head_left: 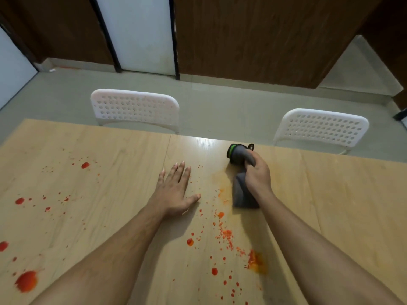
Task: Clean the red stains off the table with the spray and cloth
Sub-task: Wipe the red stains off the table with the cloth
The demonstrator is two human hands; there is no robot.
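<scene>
On the wooden table, toward its far edge, the right hand grips a bunched grey cloth, fingers curled tight around its upper part while the loose end drags on the table top. That end sits over a pale orange smear, so the cloth looks to be mid-wipe on that patch. Just beyond the right hand, nearer the table's far edge, a dark round object with a green ring is partly wrapped by the cloth; it may be the spray, though I cannot tell for certain. The left hand lies flat on the table beside the cloth, fingers straight and spread, holding nothing, probably bracing the body while the other arm scrubs. Red stains remain nearer the person than the cloth, and more, including a large blot, dot the table's left side. Judging by these, most of the cleaning is yet to be done. Two white chairs stand behind the table's far edge.
</scene>
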